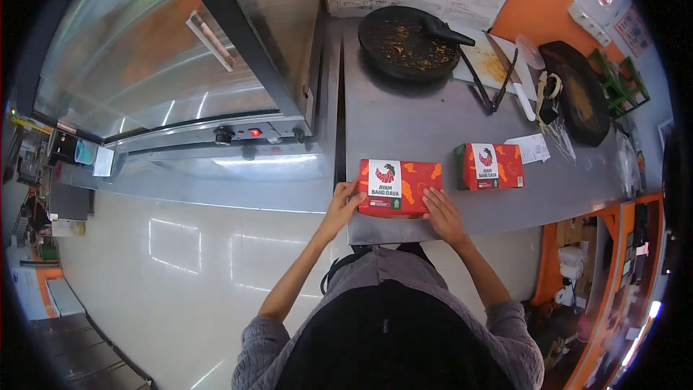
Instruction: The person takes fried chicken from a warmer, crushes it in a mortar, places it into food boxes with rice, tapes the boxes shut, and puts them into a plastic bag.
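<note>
A red cardboard food box [414,173] with a white printed panel and orange drawings lies near the front edge of the steel table. At its left end, my left hand [345,205] grips the side, thumb toward the front. My right hand [444,214] holds the right end, fingers spread over the corner. A second box [506,165], red with a dark green end, sits to the right, apart from both hands. Behind that box is a paper slip [531,147] bearing print.
Farther back are a round black stone mortar [400,59] with its pestle [444,32], black tongs [490,100], and a white-handled knife [522,95] on a white cutting board [471,73]. A dark oblong stone dish [579,97] stands right. A glass-fronted warming cabinet [162,59] fills the left.
</note>
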`<state>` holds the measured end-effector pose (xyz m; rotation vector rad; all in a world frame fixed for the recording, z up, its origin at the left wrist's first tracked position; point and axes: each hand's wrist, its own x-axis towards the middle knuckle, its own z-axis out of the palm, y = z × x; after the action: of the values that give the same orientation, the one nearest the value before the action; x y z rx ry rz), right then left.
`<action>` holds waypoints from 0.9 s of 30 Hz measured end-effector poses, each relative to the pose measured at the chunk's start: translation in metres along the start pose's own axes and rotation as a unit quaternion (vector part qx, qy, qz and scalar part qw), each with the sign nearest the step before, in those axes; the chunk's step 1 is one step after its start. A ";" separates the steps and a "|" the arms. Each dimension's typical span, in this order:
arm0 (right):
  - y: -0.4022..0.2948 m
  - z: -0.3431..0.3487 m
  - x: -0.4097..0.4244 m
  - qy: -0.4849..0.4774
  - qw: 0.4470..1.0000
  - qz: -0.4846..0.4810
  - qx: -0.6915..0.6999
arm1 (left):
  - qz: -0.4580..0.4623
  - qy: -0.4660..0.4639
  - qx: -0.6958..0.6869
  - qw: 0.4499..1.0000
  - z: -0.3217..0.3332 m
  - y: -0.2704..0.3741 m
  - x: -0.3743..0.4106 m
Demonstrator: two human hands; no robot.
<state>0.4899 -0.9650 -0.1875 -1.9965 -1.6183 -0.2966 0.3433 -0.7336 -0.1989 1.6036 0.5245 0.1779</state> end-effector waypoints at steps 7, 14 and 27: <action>0.007 -0.003 0.007 0.030 0.998 -0.040 -0.038 | -0.115 -0.067 -0.156 0.979 -0.012 0.006 0.026; 0.001 -0.002 0.009 0.048 0.998 -0.032 -0.026 | -0.156 -0.085 -0.162 0.971 -0.016 0.005 0.054; -0.002 -0.003 0.006 0.029 0.999 -0.013 -0.023 | -0.150 -0.143 -0.124 0.970 -0.029 0.029 0.065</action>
<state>0.4900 -0.9614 -0.1821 -1.9845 -1.6144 -0.4027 0.3945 -0.6797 -0.1804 1.2606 0.4913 -0.2060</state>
